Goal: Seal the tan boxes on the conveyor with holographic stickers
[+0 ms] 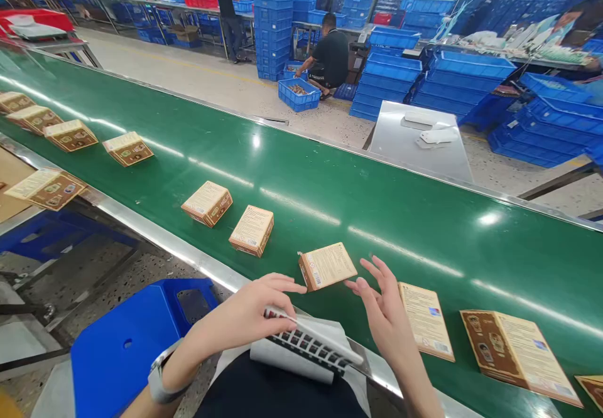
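Near the belt's front edge, my left hand (pixel 257 314) pinches a white sheet (pixel 325 336) with a dark grid pattern, which lies over my lap. Its index finger stretches toward a small brown and cream box (pixel 328 265) on the green conveyor belt (pixel 301 173). On that box's right side is my right hand (pixel 384 305), fingers spread, fingertips close to its corner; I see nothing held in it. A flat cream carton (pixel 426 319) lies just right of my right hand. Two more closed boxes (pixel 252 230) (pixel 207 203) sit to the left.
Several partly folded cartons (pixel 128 148) lie at the belt's left, another carton (pixel 521 352) at the right. A blue stool (pixel 127 342) stands at lower left. Beyond the belt are a metal table (pixel 419 142), stacked blue crates (pixel 274 22) and a crouching person (pixel 332 54).
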Available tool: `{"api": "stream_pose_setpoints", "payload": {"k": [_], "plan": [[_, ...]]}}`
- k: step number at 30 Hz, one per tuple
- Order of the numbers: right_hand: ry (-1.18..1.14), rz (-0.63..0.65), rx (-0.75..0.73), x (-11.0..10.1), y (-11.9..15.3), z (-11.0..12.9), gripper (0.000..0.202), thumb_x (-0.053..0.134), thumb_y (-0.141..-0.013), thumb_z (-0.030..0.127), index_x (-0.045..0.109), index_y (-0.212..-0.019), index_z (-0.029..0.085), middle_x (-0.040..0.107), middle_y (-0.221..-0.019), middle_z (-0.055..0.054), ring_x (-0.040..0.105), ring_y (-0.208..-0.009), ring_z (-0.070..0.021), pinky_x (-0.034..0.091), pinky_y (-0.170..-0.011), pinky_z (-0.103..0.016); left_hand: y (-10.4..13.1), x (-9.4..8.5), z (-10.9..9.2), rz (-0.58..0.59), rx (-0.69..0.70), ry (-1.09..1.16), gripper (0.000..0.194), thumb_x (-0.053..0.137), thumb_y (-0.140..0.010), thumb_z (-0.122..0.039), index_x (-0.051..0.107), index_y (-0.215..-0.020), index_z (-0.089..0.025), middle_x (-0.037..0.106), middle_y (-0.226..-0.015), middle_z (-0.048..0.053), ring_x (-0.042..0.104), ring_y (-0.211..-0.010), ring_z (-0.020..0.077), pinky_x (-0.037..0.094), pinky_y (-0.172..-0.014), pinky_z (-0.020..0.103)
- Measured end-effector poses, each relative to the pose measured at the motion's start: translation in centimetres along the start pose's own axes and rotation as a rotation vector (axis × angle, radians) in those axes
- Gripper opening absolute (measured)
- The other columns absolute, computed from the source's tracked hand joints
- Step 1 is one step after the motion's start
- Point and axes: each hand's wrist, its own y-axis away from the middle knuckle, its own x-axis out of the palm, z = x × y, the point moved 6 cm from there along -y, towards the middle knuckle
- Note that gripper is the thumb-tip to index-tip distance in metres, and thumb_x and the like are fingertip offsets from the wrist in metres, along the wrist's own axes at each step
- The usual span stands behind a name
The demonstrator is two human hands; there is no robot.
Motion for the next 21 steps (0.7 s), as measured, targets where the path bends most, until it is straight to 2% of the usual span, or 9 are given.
{"api": "stream_pose_setpoints", "payload": {"k": [1, 3, 5, 7, 9, 13, 18, 21], "plan": [[-0.045, -0.001, 0.009, 0.2, -0.8, -0.4, 0.063, 0.057, -0.093, 0.05, 0.031, -0.148, 0.034, 0.042, -0.153, -0.011, 0.07, -0.106, -0.0248, 0.05, -0.099, -0.045, -0.2, 0.2, -0.1, 0.024, 0.036, -0.036, 0.01, 0.069, -0.087, -0.029, 0.076, -0.082, -0.025, 0.055, -0.147, -0.001, 0.038, -0.144, 0.0281, 0.039, -0.11, 0.038], [-0.123, 0.004, -0.01, 0.8, -2.5, -0.8, 0.065, 0.06, -0.09, 0.052, 0.034, -0.147, 0.034, 0.039, -0.155, -0.011, 0.068, -0.111, -0.0252, 0.049, -0.102, -0.044, -0.9, 0.8, -0.1, 0.048, 0.082, -0.104, 0.01, 0.069, -0.087, -0.028, 0.076, -0.08, -0.026, 0.037, -0.159, -0.007, 0.018, -0.152, 0.0294, 0.03, -0.118, 0.044], [-0.184, -0.004, -0.02, 1.2, -4.1, -1.1, 0.059, 0.063, -0.087, 0.053, 0.046, -0.139, 0.03, 0.046, -0.151, -0.011, 0.068, -0.109, -0.0261, 0.051, -0.097, -0.043, -2.1, 1.4, 0.0, 0.038, 0.117, -0.172, 0.011, 0.069, -0.087, -0.026, 0.075, -0.078, -0.024, 0.03, -0.161, -0.008, 0.011, -0.154, 0.0302, 0.024, -0.122, 0.049], [-0.24, -0.013, 0.012, 1.5, -5.3, -1.5, 0.052, 0.067, -0.084, 0.053, 0.057, -0.128, 0.026, 0.056, -0.141, -0.013, 0.069, -0.107, -0.0271, 0.053, -0.093, -0.042, -3.3, 2.0, 0.2, 0.026, 0.146, -0.23, 0.01, 0.069, -0.087, -0.023, 0.074, -0.078, -0.023, 0.03, -0.162, -0.006, 0.011, -0.154, 0.0308, 0.02, -0.123, 0.052], [-0.283, -0.03, 0.059, 1.7, -6.1, -2.0, 0.047, 0.07, -0.081, 0.054, 0.065, -0.115, 0.021, 0.065, -0.13, -0.013, 0.069, -0.104, -0.0273, 0.054, -0.089, -0.041, -4.2, 2.5, 0.4, 0.025, 0.184, -0.257, 0.01, 0.069, -0.087, -0.02, 0.074, -0.079, -0.022, 0.031, -0.161, -0.002, 0.014, -0.153, 0.0307, 0.02, -0.124, 0.051], [-0.279, -0.063, 0.081, 1.8, -6.5, -2.5, 0.042, 0.072, -0.076, 0.057, 0.072, -0.09, 0.017, 0.068, -0.125, -0.014, 0.068, -0.097, -0.0266, 0.055, -0.08, -0.037, -5.1, 3.1, 0.4, 0.032, 0.221, -0.266, 0.011, 0.069, -0.087, -0.019, 0.074, -0.078, -0.021, 0.035, -0.16, -0.001, 0.02, -0.152, 0.0301, 0.027, -0.123, 0.047], [-0.214, -0.032, 0.065, 1.3, -7.1, -2.4, 0.045, 0.071, -0.077, 0.057, 0.072, -0.092, 0.016, 0.068, -0.123, -0.015, 0.068, -0.092, -0.0251, 0.054, -0.077, -0.037, -5.5, 3.7, -0.6, 0.047, 0.236, -0.253, 0.01, 0.07, -0.087, -0.019, 0.075, -0.078, -0.021, 0.041, -0.157, 0.001, 0.024, -0.151, 0.0303, 0.027, -0.122, 0.048], [-0.155, -0.015, 0.046, 0.8, -7.3, -2.4, 0.042, 0.07, -0.077, 0.057, 0.071, -0.087, 0.016, 0.069, -0.122, -0.014, 0.067, -0.088, -0.0244, 0.054, -0.076, -0.038, -5.9, 4.2, -1.0, 0.051, 0.263, -0.253, 0.011, 0.068, -0.087, -0.019, 0.075, -0.078, -0.021, 0.041, -0.157, 0.001, 0.024, -0.151, 0.0289, 0.027, -0.122, 0.048]]}}
